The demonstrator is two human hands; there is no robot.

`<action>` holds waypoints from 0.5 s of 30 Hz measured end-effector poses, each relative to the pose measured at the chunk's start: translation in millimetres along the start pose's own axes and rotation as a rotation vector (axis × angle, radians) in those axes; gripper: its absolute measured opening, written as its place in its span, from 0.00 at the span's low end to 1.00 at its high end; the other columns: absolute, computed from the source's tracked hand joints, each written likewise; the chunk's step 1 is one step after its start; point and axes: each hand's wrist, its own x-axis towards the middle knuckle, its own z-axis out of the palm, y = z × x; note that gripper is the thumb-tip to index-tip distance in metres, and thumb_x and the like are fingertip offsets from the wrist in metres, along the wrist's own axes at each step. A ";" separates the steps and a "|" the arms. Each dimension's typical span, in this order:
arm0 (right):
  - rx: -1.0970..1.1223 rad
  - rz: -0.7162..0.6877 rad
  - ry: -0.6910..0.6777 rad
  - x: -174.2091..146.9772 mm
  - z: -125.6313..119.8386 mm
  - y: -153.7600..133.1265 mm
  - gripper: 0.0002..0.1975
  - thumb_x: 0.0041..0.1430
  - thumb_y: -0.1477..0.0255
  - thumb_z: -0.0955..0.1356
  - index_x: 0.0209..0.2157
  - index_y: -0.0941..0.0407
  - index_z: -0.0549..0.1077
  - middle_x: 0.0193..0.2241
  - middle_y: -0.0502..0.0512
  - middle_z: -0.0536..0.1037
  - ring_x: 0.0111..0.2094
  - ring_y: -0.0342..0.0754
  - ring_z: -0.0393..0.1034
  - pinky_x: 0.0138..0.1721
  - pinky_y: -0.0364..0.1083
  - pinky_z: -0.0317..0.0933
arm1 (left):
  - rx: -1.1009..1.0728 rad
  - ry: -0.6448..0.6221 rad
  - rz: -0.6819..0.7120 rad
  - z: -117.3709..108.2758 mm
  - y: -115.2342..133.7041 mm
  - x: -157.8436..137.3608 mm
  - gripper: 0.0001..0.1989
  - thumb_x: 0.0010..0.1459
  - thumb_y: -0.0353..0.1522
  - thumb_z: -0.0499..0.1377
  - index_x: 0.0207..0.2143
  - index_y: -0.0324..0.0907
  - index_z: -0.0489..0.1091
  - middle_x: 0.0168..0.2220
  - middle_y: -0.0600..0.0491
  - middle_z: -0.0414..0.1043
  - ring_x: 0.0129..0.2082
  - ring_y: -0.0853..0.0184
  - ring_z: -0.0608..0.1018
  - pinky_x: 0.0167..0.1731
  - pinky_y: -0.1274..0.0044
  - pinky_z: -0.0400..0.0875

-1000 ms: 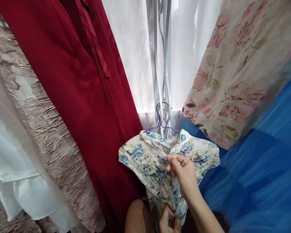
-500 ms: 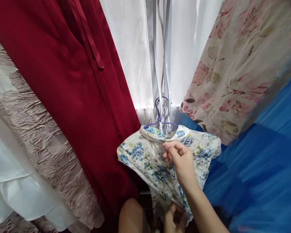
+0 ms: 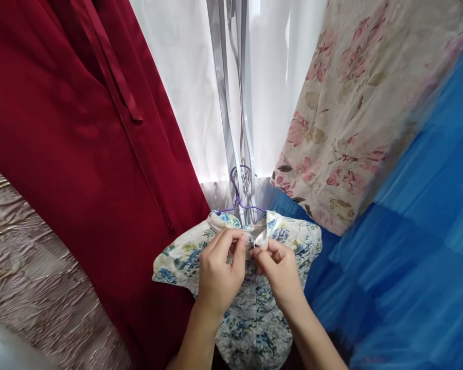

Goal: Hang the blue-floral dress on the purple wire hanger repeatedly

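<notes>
A red garment [image 3: 81,154] is hung left of the floral dress [image 3: 250,288], blue fabric [image 3: 409,267] right of it. The dress is carried on a purple hanger [image 3: 237,198]. Its neckline is pinched by the left hand [image 3: 219,270] and right hand [image 3: 280,272], fingertips closed on cloth.

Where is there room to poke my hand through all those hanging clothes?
Only above the purple hanger, along the white curtain between the red garment and the pink-flowered cloth. Lower down, both hands pinch the blue-flowered dress's collar.
</notes>
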 end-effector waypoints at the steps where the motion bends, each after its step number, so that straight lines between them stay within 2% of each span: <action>1: -0.008 0.005 0.014 -1.3 -2.3 4.7 0.10 0.53 0.70 0.68 0.20 0.56 0.67 0.14 0.43 0.65 0.17 0.39 0.55 0.20 0.40 0.50 | 0.005 0.041 0.015 1.5 3.5 2.9 0.04 0.64 0.29 0.57 0.35 0.40 0.71 0.31 0.54 0.73 0.30 0.70 0.74 0.34 0.80 0.68; 3: -0.025 0.028 0.042 -6.7 -8.5 16.9 0.11 0.53 0.70 0.67 0.20 0.55 0.66 0.14 0.43 0.63 0.17 0.39 0.53 0.20 0.40 0.48 | -0.007 0.159 0.001 -0.3 6.4 10.9 0.05 0.64 0.30 0.57 0.35 0.40 0.72 0.30 0.54 0.73 0.31 0.69 0.74 0.35 0.79 0.69; 6: -0.039 0.093 0.044 -19.1 -20.6 35.3 0.11 0.53 0.70 0.66 0.19 0.55 0.64 0.13 0.42 0.61 0.17 0.39 0.50 0.20 0.40 0.46 | -0.032 0.452 -0.137 -15.9 -8.4 23.8 0.08 0.64 0.35 0.58 0.36 0.38 0.73 0.30 0.54 0.72 0.31 0.69 0.75 0.35 0.78 0.70; 9: -0.048 0.133 0.020 -32.4 -30.0 44.2 0.12 0.53 0.71 0.66 0.19 0.55 0.63 0.14 0.43 0.60 0.18 0.39 0.50 0.21 0.41 0.46 | -0.149 0.726 -0.277 -38.4 -48.0 25.2 0.09 0.61 0.35 0.61 0.36 0.37 0.74 0.27 0.56 0.71 0.28 0.71 0.73 0.31 0.80 0.68; 11: -0.053 0.146 -0.008 -40.2 -31.4 45.5 0.11 0.53 0.71 0.66 0.19 0.55 0.63 0.14 0.43 0.61 0.19 0.40 0.51 0.22 0.41 0.47 | -0.354 0.869 -0.381 -50.1 -79.6 16.4 0.05 0.59 0.31 0.62 0.33 0.36 0.73 0.25 0.58 0.68 0.26 0.74 0.71 0.31 0.82 0.67; 13: -0.058 0.171 -0.038 -46.9 -29.1 47.0 0.10 0.53 0.72 0.66 0.20 0.55 0.64 0.14 0.43 0.62 0.19 0.39 0.52 0.22 0.41 0.46 | -0.632 0.951 -0.592 -55.8 -106.8 1.5 0.06 0.61 0.28 0.59 0.30 0.36 0.69 0.24 0.58 0.67 0.26 0.74 0.71 0.33 0.82 0.68; 15: -0.049 0.212 -0.057 -52.8 -25.7 51.9 0.09 0.52 0.73 0.67 0.20 0.56 0.66 0.14 0.43 0.63 0.18 0.39 0.52 0.21 0.41 0.46 | -0.871 0.930 -0.871 -54.5 -125.2 -17.1 0.10 0.65 0.28 0.53 0.29 0.37 0.68 0.26 0.55 0.70 0.29 0.71 0.75 0.37 0.78 0.72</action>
